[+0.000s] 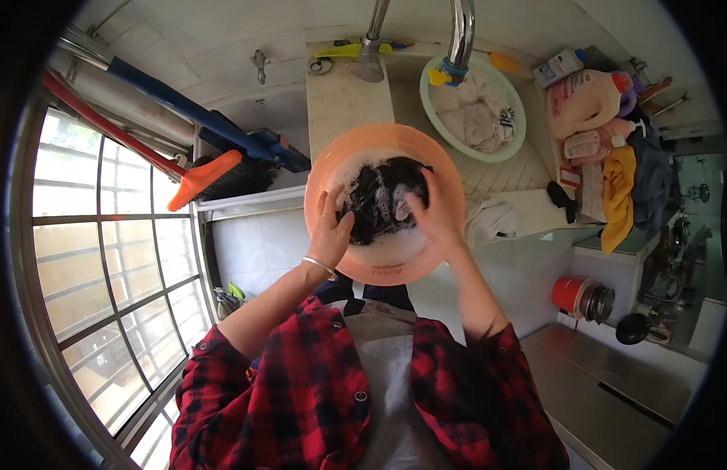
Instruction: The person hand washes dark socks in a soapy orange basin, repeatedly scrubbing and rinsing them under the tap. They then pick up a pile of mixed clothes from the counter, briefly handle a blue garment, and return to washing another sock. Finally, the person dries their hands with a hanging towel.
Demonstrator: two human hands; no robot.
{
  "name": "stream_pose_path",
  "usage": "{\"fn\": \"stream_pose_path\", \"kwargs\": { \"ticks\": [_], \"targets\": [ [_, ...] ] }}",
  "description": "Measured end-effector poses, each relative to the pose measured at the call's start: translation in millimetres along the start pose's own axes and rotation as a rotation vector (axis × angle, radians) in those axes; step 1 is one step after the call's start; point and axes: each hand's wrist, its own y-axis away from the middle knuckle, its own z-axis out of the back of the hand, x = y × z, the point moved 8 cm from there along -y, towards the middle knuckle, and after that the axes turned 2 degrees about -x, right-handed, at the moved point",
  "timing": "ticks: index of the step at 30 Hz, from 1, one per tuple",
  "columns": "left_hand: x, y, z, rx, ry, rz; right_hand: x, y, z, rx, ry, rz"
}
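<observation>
An orange plastic basin [387, 136] stands before me with suds and a soaked black cloth [369, 205] in it. My left hand [330, 226], a bangle at its wrist, rests at the cloth's left edge, fingers apart. At the right side of the cloth is my right hand [434, 214], thumb and fingers spread over it; a pale, foam-covered piece [403, 210] lies by its thumb. Whether either hand pinches any fabric cannot be told. Behind, to the right, a pale green basin [425, 97] holds wet whitish cloths [478, 114] beneath a chrome faucet [462, 35].
Detergent bottles [583, 100], a yellow cloth [619, 194] and a black sock [562, 200] lie on the right. A white cloth [493, 220] sits beside the orange basin. An orange squeegee [205, 179] and a blue-handled brush [181, 106] reach in from the left, near a barred window.
</observation>
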Motion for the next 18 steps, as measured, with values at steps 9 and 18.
{"fn": "stream_pose_path", "kwargs": {
  "ticks": [9,18],
  "targets": [
    [80.2,-52.5,-69.8,0.021,0.932,0.537,48.1,-2.4,-50.0,0.225,-0.477,-0.113],
    [39.2,-40.1,-93.2,0.162,1.167,0.595,42.1,-9.5,-40.7,-0.114,-0.021,-0.083]
  ]
}}
